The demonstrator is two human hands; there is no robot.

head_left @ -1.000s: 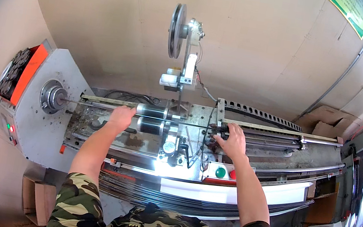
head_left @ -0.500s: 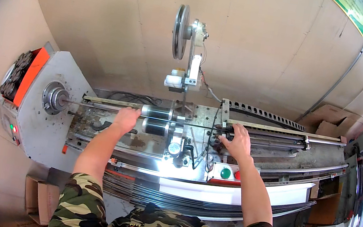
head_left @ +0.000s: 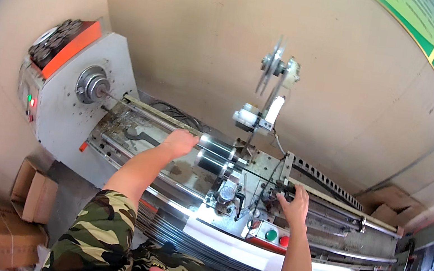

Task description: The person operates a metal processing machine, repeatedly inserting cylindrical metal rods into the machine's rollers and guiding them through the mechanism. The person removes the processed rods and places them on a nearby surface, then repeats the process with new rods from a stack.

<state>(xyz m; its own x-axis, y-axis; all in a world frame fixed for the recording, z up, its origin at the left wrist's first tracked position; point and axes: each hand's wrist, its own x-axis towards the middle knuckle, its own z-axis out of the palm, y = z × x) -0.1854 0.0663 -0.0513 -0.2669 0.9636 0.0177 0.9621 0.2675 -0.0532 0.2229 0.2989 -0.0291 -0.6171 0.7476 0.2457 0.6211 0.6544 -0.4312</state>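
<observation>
My left hand (head_left: 182, 142) is closed around a thin metal rod (head_left: 131, 105), just left of two shiny dark rollers (head_left: 214, 154). This rod runs from the round chuck (head_left: 93, 86) of a grey machine toward the rollers. My right hand (head_left: 295, 203) is at the dark guide parts right of the carriage plate (head_left: 263, 168), thumb spread away from the fingers. Whether its fingertips touch the rod there is hard to see. Below it sits a control box with a green button (head_left: 270, 235) and a red button (head_left: 283, 241).
A blurred reel (head_left: 271, 67) stands on a post behind the carriage. A hook-shaped wrench (head_left: 142, 137) lies on the machine bed. Along the front edge are a bundle of thin rods (head_left: 178, 235) and a white strip (head_left: 228, 243). Cardboard boxes (head_left: 33, 191) stand at lower left.
The view has turned, so the machine now slants down to the right. My left hand stays by the rollers and my right by the guide. The reel looks more blurred.
</observation>
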